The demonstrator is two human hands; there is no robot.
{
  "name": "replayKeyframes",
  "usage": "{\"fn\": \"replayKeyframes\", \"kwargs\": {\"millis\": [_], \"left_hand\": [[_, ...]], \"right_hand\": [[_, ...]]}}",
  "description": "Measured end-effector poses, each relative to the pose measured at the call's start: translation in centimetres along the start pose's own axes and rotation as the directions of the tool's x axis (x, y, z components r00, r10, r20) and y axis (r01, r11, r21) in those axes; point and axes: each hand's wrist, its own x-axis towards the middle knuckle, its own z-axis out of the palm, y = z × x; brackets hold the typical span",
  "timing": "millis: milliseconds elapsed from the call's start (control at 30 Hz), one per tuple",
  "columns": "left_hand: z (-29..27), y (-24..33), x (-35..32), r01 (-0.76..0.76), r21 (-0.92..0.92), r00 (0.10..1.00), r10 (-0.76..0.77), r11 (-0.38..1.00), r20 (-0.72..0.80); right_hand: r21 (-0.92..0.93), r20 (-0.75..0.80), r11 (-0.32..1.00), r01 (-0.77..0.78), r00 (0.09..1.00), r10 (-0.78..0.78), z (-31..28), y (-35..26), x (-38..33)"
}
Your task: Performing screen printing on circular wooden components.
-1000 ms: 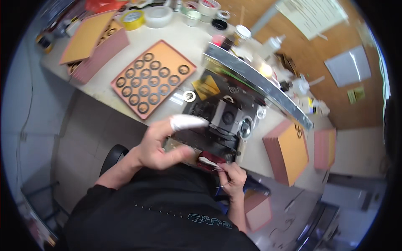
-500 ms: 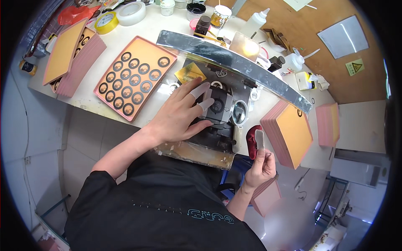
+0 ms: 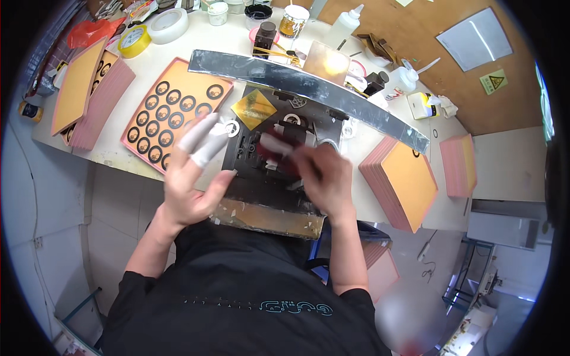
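My left hand [image 3: 193, 187], white finger covers on two fingers, is lifted with its fingers spread. It holds nothing and hovers between the tray and the black work fixture [image 3: 246, 193]. My right hand [image 3: 325, 178] is smeared by motion over the fixture's middle. Its fingers are closed around a dark red cloth pad [image 3: 272, 132], which blurs across the part beneath it. Whether the pad touches that part I cannot tell. A gold square plate [image 3: 254, 109] and a white ring [image 3: 230, 128] sit at the fixture's upper left. Black rings in rows fill much of the orange tray [image 3: 189, 80].
A long metal bar [image 3: 309, 86] arches behind the fixture. Stacked pink-edged trays stand at left [image 3: 110, 98] and right [image 3: 401, 184]. Bottles, tape rolls [image 3: 168, 26] and paint cans [image 3: 293, 22] crowd the back. A bright lamp [image 3: 326, 62] glows behind the bar.
My left hand has lifted off the fixture and moved left, fingers spreading. My right hand has swung in from the right, carrying the dark red pad over the fixture. The whole view has shifted slightly.
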Motion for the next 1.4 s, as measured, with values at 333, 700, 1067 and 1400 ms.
{"fn": "replayKeyframes", "kwargs": {"millis": [333,700,1067,1400], "left_hand": [[-3.0,1.2,7.8,-0.469,-0.128,0.863,0.424,0.874,-0.274],[1.5,-1.2,-2.9,-0.005,-0.863,0.985,-0.147,0.505,-0.092],[2.7,-1.0,-5.7,0.177,-0.797,0.931,-0.361,0.577,-0.055],[3.2,-1.2,-6.4,0.132,-0.905,0.929,-0.369,0.405,-0.030]], "right_hand": [[0.114,-0.174,0.964,-0.239,0.951,0.256,-1.3,-1.7,-11.8],[-0.042,-0.518,0.999,-0.005,0.855,-0.017,-5.7,1.0,1.7],[-0.134,-0.005,0.886,0.445,0.893,-0.449,-4.3,1.6,5.7],[-0.246,0.159,0.893,0.378,0.924,-0.347,-5.7,-2.5,1.5]]}}
